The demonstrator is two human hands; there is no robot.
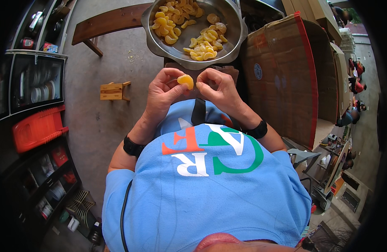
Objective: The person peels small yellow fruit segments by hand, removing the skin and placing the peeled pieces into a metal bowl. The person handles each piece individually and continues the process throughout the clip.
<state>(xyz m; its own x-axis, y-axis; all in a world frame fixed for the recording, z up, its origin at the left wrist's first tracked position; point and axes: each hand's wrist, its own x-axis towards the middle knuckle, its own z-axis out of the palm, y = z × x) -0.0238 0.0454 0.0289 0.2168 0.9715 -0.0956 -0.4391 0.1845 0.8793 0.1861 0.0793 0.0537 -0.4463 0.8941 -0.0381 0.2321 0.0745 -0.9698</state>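
Observation:
My left hand (163,89) holds a peeled mandarin segment (185,81) between thumb and fingers, in front of my chest. Close beside it on the right is my right hand (220,86), its thumb and index fingertips pinched together, with nothing clearly visible between them. Just beyond both hands stands a wide stainless steel basin (180,57) with a wavy rim. Inside, loose mandarin segments (166,26) lie heaped on the left, and a second heap of segments (206,45) is nearer on the right. Two larger peeled mandarin pieces (213,19) rest by the right wall.
A large open cardboard box (278,78) stands close to my right. To the left are a wooden bench (111,25), a small wooden stool (115,91) and crumbs (132,56) on the concrete floor. Further left stands a dish cabinet (37,78). Several people are far off to the right.

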